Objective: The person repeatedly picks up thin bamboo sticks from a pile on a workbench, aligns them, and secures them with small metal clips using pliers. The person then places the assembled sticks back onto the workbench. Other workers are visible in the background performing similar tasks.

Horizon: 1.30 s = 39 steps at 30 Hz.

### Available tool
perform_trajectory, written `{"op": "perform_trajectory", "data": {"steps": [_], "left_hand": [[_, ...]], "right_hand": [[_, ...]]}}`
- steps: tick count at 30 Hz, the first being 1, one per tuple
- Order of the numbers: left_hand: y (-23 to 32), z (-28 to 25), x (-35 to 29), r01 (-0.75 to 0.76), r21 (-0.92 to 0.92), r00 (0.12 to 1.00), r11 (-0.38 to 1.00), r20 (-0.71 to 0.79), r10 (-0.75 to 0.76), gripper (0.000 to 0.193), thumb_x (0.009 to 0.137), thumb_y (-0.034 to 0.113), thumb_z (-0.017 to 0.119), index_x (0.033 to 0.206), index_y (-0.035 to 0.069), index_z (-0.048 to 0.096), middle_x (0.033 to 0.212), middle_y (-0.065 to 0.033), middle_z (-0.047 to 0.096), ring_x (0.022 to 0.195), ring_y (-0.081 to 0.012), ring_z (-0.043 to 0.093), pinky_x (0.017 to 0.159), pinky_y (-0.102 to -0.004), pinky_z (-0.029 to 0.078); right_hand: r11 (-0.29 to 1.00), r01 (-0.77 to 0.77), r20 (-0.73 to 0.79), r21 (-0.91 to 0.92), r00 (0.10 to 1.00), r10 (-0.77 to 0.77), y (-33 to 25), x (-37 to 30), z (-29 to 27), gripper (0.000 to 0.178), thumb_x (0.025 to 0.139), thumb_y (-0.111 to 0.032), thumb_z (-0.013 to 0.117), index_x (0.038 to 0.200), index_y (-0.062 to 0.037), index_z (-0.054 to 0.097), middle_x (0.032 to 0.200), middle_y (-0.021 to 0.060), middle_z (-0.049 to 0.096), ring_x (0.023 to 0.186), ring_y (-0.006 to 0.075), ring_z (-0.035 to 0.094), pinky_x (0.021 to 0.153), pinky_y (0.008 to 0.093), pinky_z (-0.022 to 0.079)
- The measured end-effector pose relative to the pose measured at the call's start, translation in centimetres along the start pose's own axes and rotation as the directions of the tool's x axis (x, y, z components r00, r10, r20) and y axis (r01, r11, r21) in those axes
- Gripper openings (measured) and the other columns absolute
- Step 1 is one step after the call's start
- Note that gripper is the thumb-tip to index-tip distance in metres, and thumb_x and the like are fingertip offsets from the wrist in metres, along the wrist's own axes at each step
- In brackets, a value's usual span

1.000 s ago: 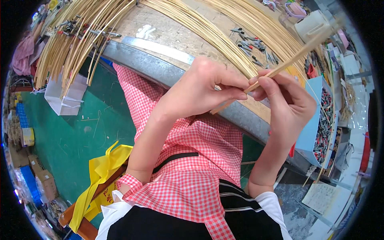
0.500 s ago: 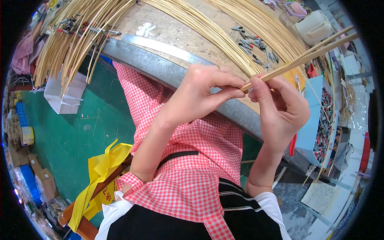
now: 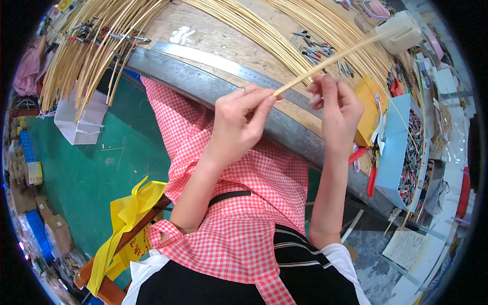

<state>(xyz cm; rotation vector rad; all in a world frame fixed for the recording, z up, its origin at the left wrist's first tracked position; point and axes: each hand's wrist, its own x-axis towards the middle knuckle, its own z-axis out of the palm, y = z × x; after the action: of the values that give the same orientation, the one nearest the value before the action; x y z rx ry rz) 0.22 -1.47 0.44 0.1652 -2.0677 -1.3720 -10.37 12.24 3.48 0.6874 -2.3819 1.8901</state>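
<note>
I see the pale wooden strip [image 3: 330, 62] slanting up and rightward from the left hand [image 3: 241, 119], pinched near its end, presumably leaving its length free. The right hand [image 3: 335, 104], loosely curled, seemingly released, hangs just beside; beyond the grip lies a steel ruler [image 3: 203, 61].

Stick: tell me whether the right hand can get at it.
Likely yes: the stick runs from the left hand closely past the right hand, with nothing visible between them.
</note>
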Motion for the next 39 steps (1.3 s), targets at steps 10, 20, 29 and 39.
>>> {"op": "perform_trajectory", "data": {"steps": [10,20,29,39], "left_hand": [[-2.7,0.0,-0.2,0.161,-0.275,0.987,0.948,0.015,-0.163,0.020,0.094,0.014,0.059,0.095,-0.001,0.072,0.071,0.0014,0.059,0.057,-0.0032,0.041,0.049,-0.0199,0.030],[-2.7,0.4,-0.4,0.207,-0.325,0.978,0.923,0.058,-0.199,0.022,0.094,0.017,0.059,0.093,-0.001,0.072,0.066,0.0040,0.054,0.052,-0.0018,0.038,0.046,-0.0193,0.026],[-2.8,0.1,-0.4,0.233,-0.379,0.973,0.896,0.093,-0.213,0.022,0.093,0.017,0.060,0.093,-0.002,0.071,0.064,0.0038,0.052,0.056,-0.0029,0.040,0.050,-0.0204,0.028],[-2.4,0.3,-0.5,0.203,-0.388,0.979,0.899,0.101,-0.177,0.021,0.094,0.015,0.058,0.093,-0.002,0.071,0.064,0.0042,0.053,0.051,-0.0019,0.037,0.046,-0.0200,0.025]], "right_hand": [[0.604,0.245,0.150,-0.759,0.967,-0.205,6.3,5.8,-6.1,0.017,0.087,-0.008,0.058,0.099,0.0018,0.066,0.096,0.0195,0.064,0.089,0.0373,0.062,0.080,0.0426,0.047],[0.456,0.452,0.431,-0.767,0.889,-0.155,6.7,8.8,-4.0,0.023,0.081,-0.005,0.063,0.103,0.0022,0.065,0.098,0.0170,0.065,0.089,0.0363,0.062,0.081,0.0414,0.048],[0.942,0.137,0.269,-0.306,0.962,-0.052,4.3,6.5,-3.8,0.021,0.079,-0.002,0.068,0.099,0.0013,0.061,0.082,0.0074,0.061,0.069,0.0151,0.060,0.062,0.0284,0.049],[0.902,0.210,0.450,-0.377,0.893,-0.020,2.6,-2.3,-1.9,0.025,0.076,0.000,0.067,0.097,0.0021,0.054,0.085,0.0150,0.059,0.075,0.0288,0.061,0.068,0.0368,0.049]]}}
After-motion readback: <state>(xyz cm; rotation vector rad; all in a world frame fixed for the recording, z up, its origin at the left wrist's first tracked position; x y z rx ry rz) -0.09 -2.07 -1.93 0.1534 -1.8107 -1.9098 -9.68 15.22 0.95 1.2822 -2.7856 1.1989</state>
